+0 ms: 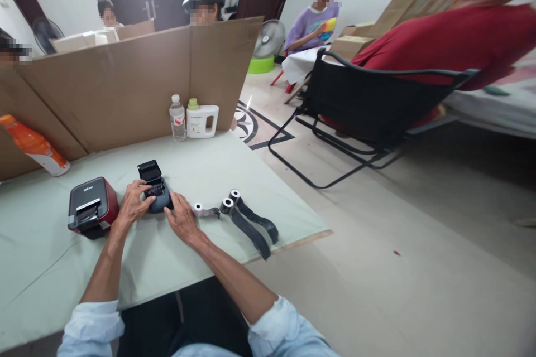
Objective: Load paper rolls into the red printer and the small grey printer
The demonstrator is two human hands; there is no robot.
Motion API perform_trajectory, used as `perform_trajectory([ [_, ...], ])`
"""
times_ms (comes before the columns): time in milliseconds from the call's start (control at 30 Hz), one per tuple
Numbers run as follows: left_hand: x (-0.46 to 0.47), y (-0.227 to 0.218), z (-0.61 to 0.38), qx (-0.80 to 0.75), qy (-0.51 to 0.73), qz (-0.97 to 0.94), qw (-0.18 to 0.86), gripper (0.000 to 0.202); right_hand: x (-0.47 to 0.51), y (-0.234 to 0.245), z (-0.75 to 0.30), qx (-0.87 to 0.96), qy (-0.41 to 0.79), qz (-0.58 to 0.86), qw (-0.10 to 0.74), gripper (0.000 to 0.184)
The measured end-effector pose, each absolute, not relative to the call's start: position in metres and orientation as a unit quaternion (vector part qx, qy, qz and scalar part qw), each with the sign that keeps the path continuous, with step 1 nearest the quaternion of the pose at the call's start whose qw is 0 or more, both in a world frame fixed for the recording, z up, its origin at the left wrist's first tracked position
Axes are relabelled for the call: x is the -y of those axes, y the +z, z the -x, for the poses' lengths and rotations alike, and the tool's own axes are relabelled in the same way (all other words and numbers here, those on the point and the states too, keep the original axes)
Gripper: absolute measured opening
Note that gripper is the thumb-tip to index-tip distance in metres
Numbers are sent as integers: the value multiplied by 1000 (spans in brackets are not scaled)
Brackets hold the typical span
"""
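Observation:
A small dark portable printer (158, 203) lies on the table with its black lid (149, 170) raised. My left hand (134, 202) grips it from the left, with fingers and thumb over the edge of its uncovered compartment. What sits inside is too small to make out. Against the right side of the printer, my right hand (184, 218) holds it with thumb and fingers. Just right of that hand is a small paper roll (198, 210) with a crumpled tail. Two dark rolls (228, 204) stand farther right, their black strips trailing toward the table edge.
A red and black printer (92, 206) stands left of my left hand. Behind are an orange bottle (37, 145), a clear bottle (177, 120) and a white jug (202, 121) before a cardboard screen (138, 81). A folding chair (372, 106) with a seated person is at right.

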State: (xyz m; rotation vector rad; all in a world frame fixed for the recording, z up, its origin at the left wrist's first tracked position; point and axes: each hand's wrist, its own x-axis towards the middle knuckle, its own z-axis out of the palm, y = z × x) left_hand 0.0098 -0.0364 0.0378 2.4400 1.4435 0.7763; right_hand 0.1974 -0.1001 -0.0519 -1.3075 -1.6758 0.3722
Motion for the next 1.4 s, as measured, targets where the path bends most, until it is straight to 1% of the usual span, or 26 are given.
perform_trajectory([
  [133, 34, 40, -18, -479, 261, -834, 82, 24, 100, -51, -196, 683, 153, 536, 473, 58],
  [333, 24, 42, -23, -506, 262, -816, 99, 25, 99, -44, -198, 681, 174, 542, 462, 57],
  [467, 11, 49, -18, -510, 252, -812, 129, 34, 97, -37, -199, 680, 181, 548, 452, 58],
  [633, 1, 55, -18, -517, 242, -812, 124, 43, 92, -30, -200, 679, 181, 553, 448, 58],
  [833, 0, 57, -28, -538, 262, -794, 108, 33, 93, -23, -203, 693, 172, 556, 425, 62],
  [1000, -1, 64, -35, -553, 313, -767, 86, 32, 97, -15, -202, 704, 148, 558, 413, 62],
  [1133, 4, 79, -46, -546, 343, -754, 129, 27, 112, -1, -205, 722, 117, 542, 414, 58],
  [1300, 17, 94, -64, -519, 385, -739, 190, 22, 139, 26, -243, 737, 59, 519, 430, 44],
  [1400, 24, 95, -79, -500, 394, -730, 249, 21, 144, 37, -282, 742, 38, 548, 385, 37],
])
